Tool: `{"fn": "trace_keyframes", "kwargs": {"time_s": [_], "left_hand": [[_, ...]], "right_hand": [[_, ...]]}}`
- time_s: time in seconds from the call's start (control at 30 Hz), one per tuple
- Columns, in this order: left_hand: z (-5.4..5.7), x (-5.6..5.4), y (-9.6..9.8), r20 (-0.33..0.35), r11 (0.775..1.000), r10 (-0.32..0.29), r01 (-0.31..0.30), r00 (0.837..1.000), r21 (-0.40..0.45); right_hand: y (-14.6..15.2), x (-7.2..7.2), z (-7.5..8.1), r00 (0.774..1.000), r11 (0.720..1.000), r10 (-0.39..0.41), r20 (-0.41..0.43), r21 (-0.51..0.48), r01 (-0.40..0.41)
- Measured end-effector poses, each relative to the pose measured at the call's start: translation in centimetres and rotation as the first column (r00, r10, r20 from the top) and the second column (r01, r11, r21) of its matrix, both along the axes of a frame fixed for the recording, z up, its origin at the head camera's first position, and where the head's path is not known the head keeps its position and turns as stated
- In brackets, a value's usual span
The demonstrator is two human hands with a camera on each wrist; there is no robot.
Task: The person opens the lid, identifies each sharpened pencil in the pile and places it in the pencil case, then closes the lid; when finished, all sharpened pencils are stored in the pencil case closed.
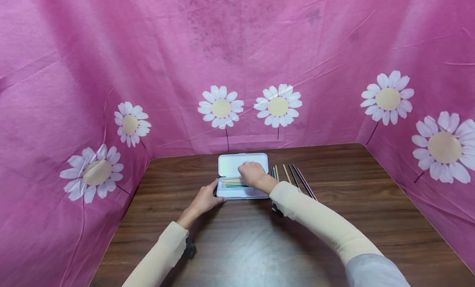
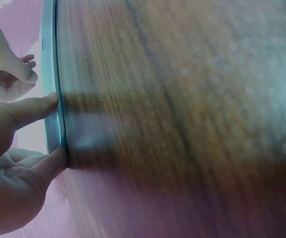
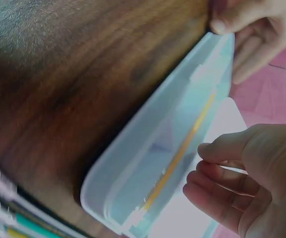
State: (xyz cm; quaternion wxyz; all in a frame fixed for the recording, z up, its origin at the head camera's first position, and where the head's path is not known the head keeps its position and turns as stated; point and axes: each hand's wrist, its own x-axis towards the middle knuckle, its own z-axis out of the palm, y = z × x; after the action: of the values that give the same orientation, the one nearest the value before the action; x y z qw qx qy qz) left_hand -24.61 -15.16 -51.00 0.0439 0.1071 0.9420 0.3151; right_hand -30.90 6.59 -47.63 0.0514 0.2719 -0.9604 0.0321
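Note:
A white pencil case (image 1: 237, 194) lies on the table with its lid (image 1: 228, 165) folded back. Several pencils (image 1: 231, 184) lie lengthwise inside, and a yellow-orange pencil (image 3: 182, 149) stands out in the right wrist view. My left hand (image 1: 204, 199) grips the case's left end, thumb at the front edge and fingers along the side; the left wrist view shows thumb and fingers touching its rim. Over the right part of the case hovers my right hand (image 1: 254, 174), partly covering the pencils. Its fingers (image 3: 215, 191) are loosely bent near the thumb, with nothing visible between them.
To the right of the case, several loose pencils (image 1: 305, 182) lie on the brown wooden table (image 1: 334, 184), some partly behind my right forearm. Pink cloth (image 1: 252, 43) with white flowers encloses the table's back and sides.

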Motion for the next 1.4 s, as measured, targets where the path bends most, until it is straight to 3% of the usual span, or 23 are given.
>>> {"fn": "trace_keyframes", "kwargs": {"time_s": [0.3, 0.53, 0.73, 1.07, 1.27, 1.4], "left_hand": [[0.1, 0.0, -0.3, -0.006, 1.0, -0.003, 0.003, 1.0, 0.004], [0.1, 0.2, -0.4, 0.008, 1.0, 0.001, -0.001, 1.0, 0.015], [0.0, 0.1, -0.4, 0.006, 1.0, 0.002, -0.002, 1.0, 0.004], [0.0, -0.2, -0.2, 0.012, 1.0, -0.001, 0.001, 1.0, 0.0], [0.0, -0.1, -0.1, -0.005, 1.0, -0.009, 0.009, 1.0, -0.009], [0.0, 0.0, -0.1, -0.005, 1.0, -0.011, 0.011, 1.0, -0.003]], "right_hand": [[4.1, 0.4, 2.4, 1.0, 0.992, 0.005, 0.001, -0.129, -0.005], [7.1, 1.0, 3.2, 0.998, 0.98, -0.055, 0.03, -0.189, 0.059], [9.4, 1.3, 2.0, 0.987, 0.958, -0.116, 0.109, -0.25, 0.14], [11.0, 1.9, -1.0, 0.95, 0.894, -0.223, 0.219, -0.343, 0.289], [11.0, 2.2, -2.0, 0.925, 0.874, -0.272, 0.264, -0.334, 0.353], [10.8, 2.2, -2.3, 0.92, 0.885, -0.318, 0.228, -0.278, 0.374]]}}
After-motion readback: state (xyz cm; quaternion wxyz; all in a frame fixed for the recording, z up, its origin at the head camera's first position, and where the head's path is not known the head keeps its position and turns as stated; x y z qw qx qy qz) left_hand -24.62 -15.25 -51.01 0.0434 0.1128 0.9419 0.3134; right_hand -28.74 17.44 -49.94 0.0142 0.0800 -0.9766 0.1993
